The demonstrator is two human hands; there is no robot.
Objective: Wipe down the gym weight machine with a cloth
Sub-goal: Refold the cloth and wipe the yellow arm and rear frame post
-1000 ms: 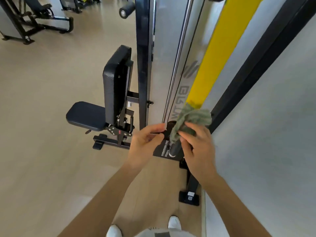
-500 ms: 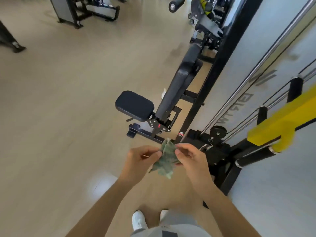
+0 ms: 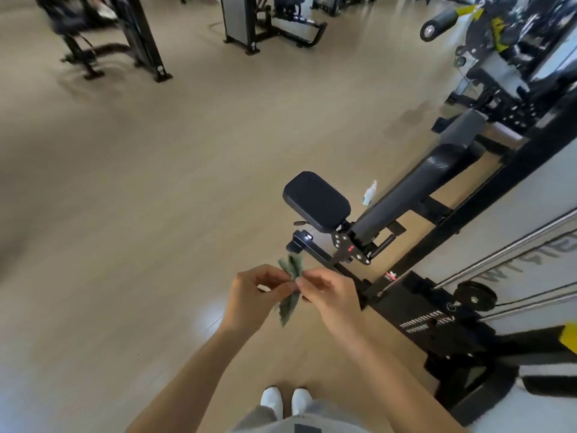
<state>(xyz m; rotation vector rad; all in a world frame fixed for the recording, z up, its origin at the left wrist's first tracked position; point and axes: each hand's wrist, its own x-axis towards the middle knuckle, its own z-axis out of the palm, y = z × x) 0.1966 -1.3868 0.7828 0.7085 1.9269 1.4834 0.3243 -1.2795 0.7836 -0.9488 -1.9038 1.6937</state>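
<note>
The left hand (image 3: 249,295) and right hand (image 3: 327,295) each pinch the bunched cloth (image 3: 288,307) between them, above the floor and touching no part of the machine (image 3: 415,304). It looks like refolding, not wiping. The seat (image 3: 315,201) and, beyond it, the backrest (image 3: 421,189) probably remain to be done; no cleaned part shows.

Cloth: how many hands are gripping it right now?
2. The left hand pinches the cloth from its left side, the right hand from its right, both near the seat pad.
</note>
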